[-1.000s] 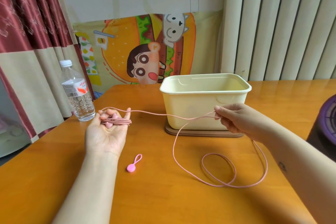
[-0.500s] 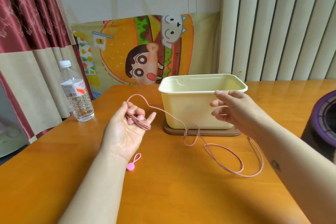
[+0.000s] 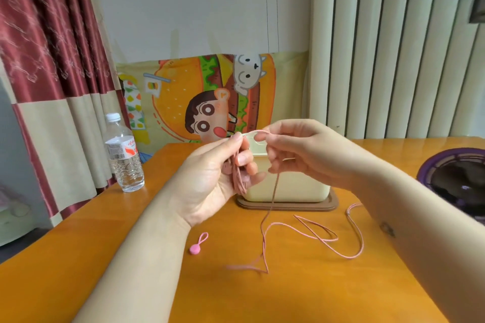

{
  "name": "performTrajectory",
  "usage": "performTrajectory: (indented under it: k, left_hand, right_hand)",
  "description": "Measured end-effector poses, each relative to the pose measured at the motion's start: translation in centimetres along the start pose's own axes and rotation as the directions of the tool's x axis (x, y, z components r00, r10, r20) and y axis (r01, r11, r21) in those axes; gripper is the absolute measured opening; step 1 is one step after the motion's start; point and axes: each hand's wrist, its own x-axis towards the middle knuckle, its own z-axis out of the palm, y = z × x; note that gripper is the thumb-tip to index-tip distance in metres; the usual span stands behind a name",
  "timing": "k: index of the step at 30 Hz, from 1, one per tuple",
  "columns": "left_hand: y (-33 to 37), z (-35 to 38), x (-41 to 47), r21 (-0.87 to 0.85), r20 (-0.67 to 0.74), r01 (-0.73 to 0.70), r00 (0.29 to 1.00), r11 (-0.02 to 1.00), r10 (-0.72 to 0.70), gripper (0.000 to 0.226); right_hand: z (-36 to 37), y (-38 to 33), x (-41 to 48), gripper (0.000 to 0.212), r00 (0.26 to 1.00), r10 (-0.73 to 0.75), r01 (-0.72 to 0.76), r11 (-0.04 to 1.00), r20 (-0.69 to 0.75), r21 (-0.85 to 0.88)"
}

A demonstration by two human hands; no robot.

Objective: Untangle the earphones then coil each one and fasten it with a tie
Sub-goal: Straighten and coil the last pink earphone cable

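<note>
Two hands are mid-coil: left hand point(image 3: 210, 181) grips the wound earphone cord point(image 3: 238, 183), right hand point(image 3: 296, 155) pinches the next turn; slack lies on the table point(image 3: 341, 286). We judge more wraps needed, then the tie point(image 3: 195, 248).

no legible txt, water bottle point(image 3: 125, 155) label print too blurry to read

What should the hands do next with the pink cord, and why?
Probably wind one more loop: the right hand carries the cord round the left hand. The left hand grips only a small coil, much cord lies loose on the table, and the tie lies untouched, so tying looks too early.
</note>
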Motion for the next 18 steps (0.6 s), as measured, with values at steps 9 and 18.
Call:
performTrajectory:
  k: [9,18]
  left_hand:
    - [2.0,2.6,-1.9,-0.006,0.342,0.15,0.929,0.989,-0.139,0.026]
    - [3.7,3.8,-2.2,-0.244,-0.06,-0.23,0.973,0.942,0.222,0.03]
  right_hand:
    - [0.3,-3.6,-0.3,0.021,0.992,-0.128,0.127,0.985,-0.007,-0.12]
    - [3.9,-2.7,-2.8,0.029,0.983,-0.086,0.175,0.707,0.162,-0.685]
